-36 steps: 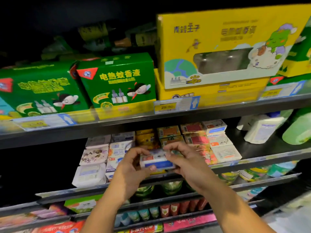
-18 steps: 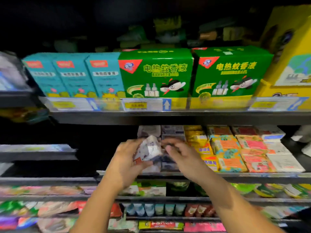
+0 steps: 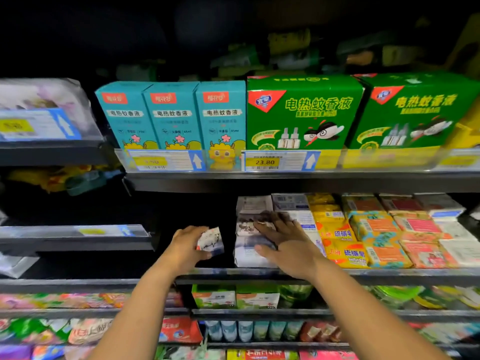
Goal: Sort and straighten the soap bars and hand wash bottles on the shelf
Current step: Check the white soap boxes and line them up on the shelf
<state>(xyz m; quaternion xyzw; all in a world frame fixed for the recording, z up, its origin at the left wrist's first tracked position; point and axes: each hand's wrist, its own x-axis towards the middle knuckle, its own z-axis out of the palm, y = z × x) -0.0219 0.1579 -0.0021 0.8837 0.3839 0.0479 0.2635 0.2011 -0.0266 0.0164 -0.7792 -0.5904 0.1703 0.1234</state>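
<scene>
Gripping a white patterned soap bar (image 3: 211, 241), the left hand (image 3: 185, 246) is curling its fingers and thumb round the pack and holding it tilted in the dark gap at the left end of the soap shelf (image 3: 389, 275); whether the bar is touching the shelf I cannot tell. Just beside it, the right hand (image 3: 288, 246) is lying palm down with its fingers straight and spread, pressing on the white stack (image 3: 246, 255) of soap bars, the thumb resting on the front pack. Right of that stack, yellow soap bars (image 3: 335, 231) are sitting in a row running front to back, and orange packs (image 3: 376, 229) are lining up against them. On the shelf above, teal boxes (image 3: 171, 115) and green boxes (image 3: 304, 113) are standing upright side by side, with a price tag (image 3: 265, 162) reading 23.80 sitting in front of the green ones.
</scene>
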